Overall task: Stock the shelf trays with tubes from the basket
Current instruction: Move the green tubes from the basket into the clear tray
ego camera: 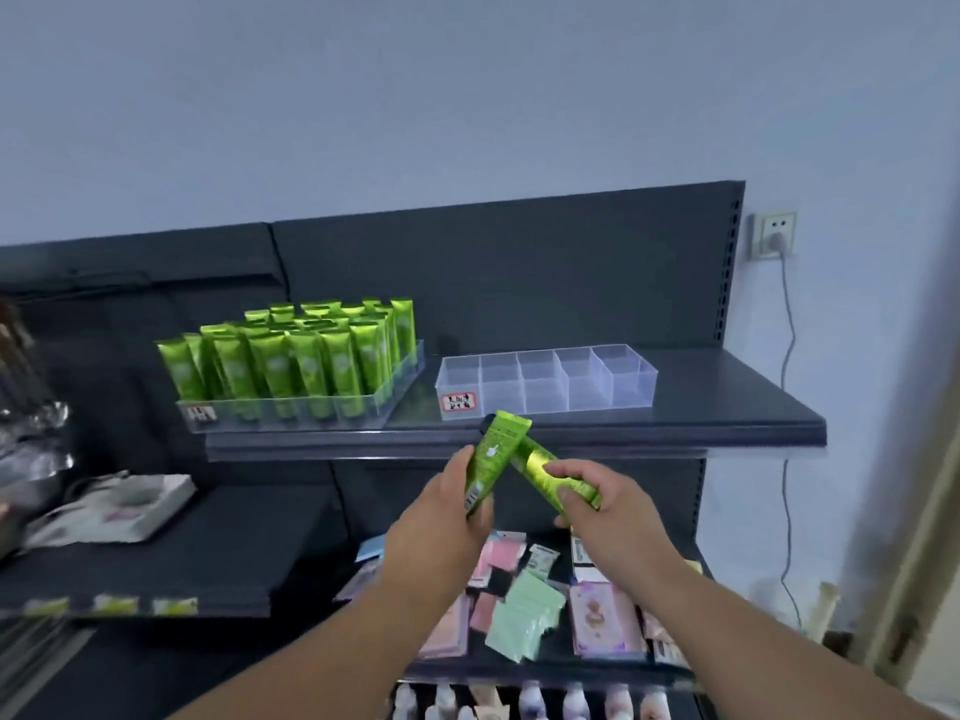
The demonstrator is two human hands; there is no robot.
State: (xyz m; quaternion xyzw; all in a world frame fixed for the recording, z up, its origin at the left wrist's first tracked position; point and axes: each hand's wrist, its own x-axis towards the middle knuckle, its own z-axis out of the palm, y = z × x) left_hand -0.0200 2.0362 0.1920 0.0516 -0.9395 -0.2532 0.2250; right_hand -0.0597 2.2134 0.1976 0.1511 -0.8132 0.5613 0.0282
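Observation:
My left hand (pixel 441 517) grips a green tube (pixel 491 459) held nearly upright, crimped end up, just below the top shelf's front edge. My right hand (pixel 597 498) grips a second green tube (pixel 553 472) that slants up to the left and crosses behind the first. On the top shelf a clear tray (pixel 291 407) at the left is packed with several upright green tubes (pixel 296 361). To its right stands a clear tray with several compartments (pixel 545 381), nothing inside, with a red-and-white label on its front. The basket is out of view.
The dark shelf unit (pixel 727 407) has a back panel behind the trays. A lower shelf holds pink and pale green packets (pixel 524 610); bottles (pixel 530 701) stand below. At the left lie a white box (pixel 140 506) and shiny bags (pixel 31 439). A wall socket (pixel 774 236) and cable hang at the right.

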